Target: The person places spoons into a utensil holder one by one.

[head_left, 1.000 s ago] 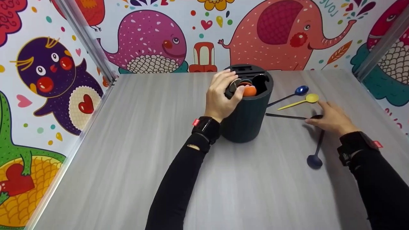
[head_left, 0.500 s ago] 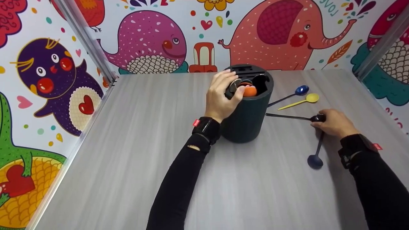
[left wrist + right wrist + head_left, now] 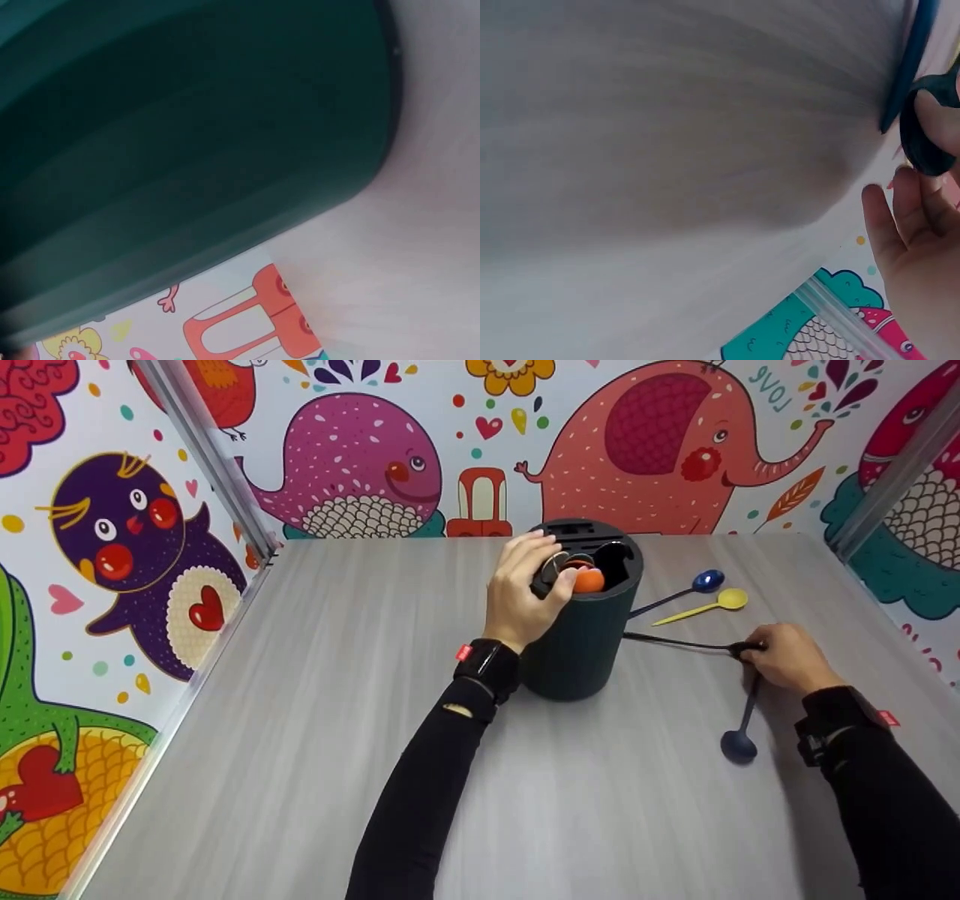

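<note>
My left hand (image 3: pixel 519 591) grips the rim of a dark green cylindrical utensil holder (image 3: pixel 574 652), fingers on the far side and thumb near an orange rounded end (image 3: pixel 589 580). The holder's ribbed wall (image 3: pixel 202 142) fills much of the left wrist view. On the right, my right hand (image 3: pixel 787 656) pinches a black spoon (image 3: pixel 739 649) by its bowl, its handle reaching left toward the holder. In the right wrist view the thumb presses inside the dark bowl (image 3: pixel 922 146). A dark blue spoon (image 3: pixel 739 746) lies below this hand, its handle end running up under the fingers.
A yellow spoon (image 3: pixel 731 599) and a shiny blue spoon (image 3: pixel 707 580) lie on the grey table (image 3: pixel 315 720) right of the holder. Slots (image 3: pixel 581 536) and a larger opening mark the holder's top. Printed panels with animals (image 3: pixel 637 442) stand behind and at both sides.
My right hand has closed on the black spoon's bowl and tipped it, having first reached over it near the yellow spoon. The left hand stays on the holder. The head view shifts slightly.
</note>
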`<state>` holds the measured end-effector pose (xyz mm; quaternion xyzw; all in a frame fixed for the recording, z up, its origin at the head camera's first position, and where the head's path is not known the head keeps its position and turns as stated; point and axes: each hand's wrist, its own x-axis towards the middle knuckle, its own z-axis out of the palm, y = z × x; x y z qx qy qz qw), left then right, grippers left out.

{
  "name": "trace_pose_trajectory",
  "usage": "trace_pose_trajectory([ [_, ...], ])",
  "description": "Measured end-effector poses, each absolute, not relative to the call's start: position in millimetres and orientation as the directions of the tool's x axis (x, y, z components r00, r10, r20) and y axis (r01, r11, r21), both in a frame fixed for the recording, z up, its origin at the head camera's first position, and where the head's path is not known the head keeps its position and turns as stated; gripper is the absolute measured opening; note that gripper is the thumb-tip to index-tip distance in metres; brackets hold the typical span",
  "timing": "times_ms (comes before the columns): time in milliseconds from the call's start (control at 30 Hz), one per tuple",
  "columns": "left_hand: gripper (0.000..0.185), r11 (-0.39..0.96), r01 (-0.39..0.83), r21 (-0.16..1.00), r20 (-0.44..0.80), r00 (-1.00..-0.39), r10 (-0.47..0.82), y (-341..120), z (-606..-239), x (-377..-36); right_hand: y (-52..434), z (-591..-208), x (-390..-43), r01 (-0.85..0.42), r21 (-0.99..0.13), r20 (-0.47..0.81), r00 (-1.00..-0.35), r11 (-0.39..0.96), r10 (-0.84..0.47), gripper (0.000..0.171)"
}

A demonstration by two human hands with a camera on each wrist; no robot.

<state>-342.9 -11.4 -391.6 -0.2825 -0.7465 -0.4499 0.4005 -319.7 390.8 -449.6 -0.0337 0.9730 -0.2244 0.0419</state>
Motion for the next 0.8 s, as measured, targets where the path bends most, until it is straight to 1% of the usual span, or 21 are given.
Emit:
trace_pose_trajectory([
  [67,0.042,0.436,0.78,0.45,0.849,-0.525,0.063,-11,-392,-343,391,-450,-319,-0.028,-0.48,-0.061,-0.996,0.877,-0.065,0.024],
  [133,0.042,0.435,0.778,0.453,0.846,-0.529,0.063,-11,-391,-343,392,-449,-317,0.008,-0.529,-0.069,-0.997,0.848,-0.034,0.027],
  [233,0.042,0.435,0.777,0.455,0.847,-0.529,0.059,-11,-391,-343,392,-447,-313,0.082,-0.626,-0.095,-0.995,0.776,0.028,0.038],
  [333,0.043,0.436,0.777,0.454,0.849,-0.526,0.054,-11,-392,-343,391,-444,-309,0.132,-0.741,-0.105,-0.991,0.659,0.081,0.051],
  [400,0.043,0.437,0.778,0.452,0.851,-0.523,0.051,-11,-392,-343,389,-442,-308,0.135,-0.84,-0.09,-0.99,0.526,0.11,0.051],
  [433,0.043,0.436,0.778,0.451,0.852,-0.522,0.05,-10,-392,-343,388,-441,-307,0.128,-0.907,-0.087,-0.989,0.4,0.119,0.047],
  [467,0.043,0.437,0.778,0.451,0.852,-0.521,0.049,-10,-392,-343,387,-440,-307,0.115,-0.963,-0.087,-0.988,0.243,0.124,0.041],
  [500,0.042,0.436,0.779,0.451,0.852,-0.521,0.049,-10,-392,-343,386,-438,-307,0.094,-0.994,-0.085,-0.988,0.065,0.125,0.035],
  [533,0.043,0.437,0.778,0.45,0.853,-0.52,0.048,-10,-392,-342,383,-437,-307,0.064,-0.992,-0.078,-0.988,-0.108,0.13,0.03],
  [567,0.043,0.438,0.778,0.45,0.852,-0.521,0.049,-10,-392,-342,380,-436,-307,0.041,-0.962,-0.078,-0.988,-0.27,0.13,0.026],
  [600,0.043,0.437,0.778,0.451,0.852,-0.521,0.05,-10,-392,-342,377,-434,-307,0.02,-0.912,-0.082,-0.988,-0.41,0.133,0.024],
  [633,0.043,0.437,0.778,0.452,0.851,-0.523,0.051,-10,-392,-342,375,-433,-308,0.002,-0.857,-0.085,-0.987,-0.515,0.137,0.024],
  [700,0.043,0.437,0.777,0.453,0.85,-0.524,0.05,-10,-392,-342,368,-431,-309,-0.024,-0.786,-0.085,-0.986,-0.618,0.147,0.022],
  [800,0.042,0.441,0.773,0.455,0.848,-0.528,0.05,-10,-392,-342,359,-428,-310,-0.039,-0.706,-0.106,-0.982,-0.707,0.16,0.02],
])
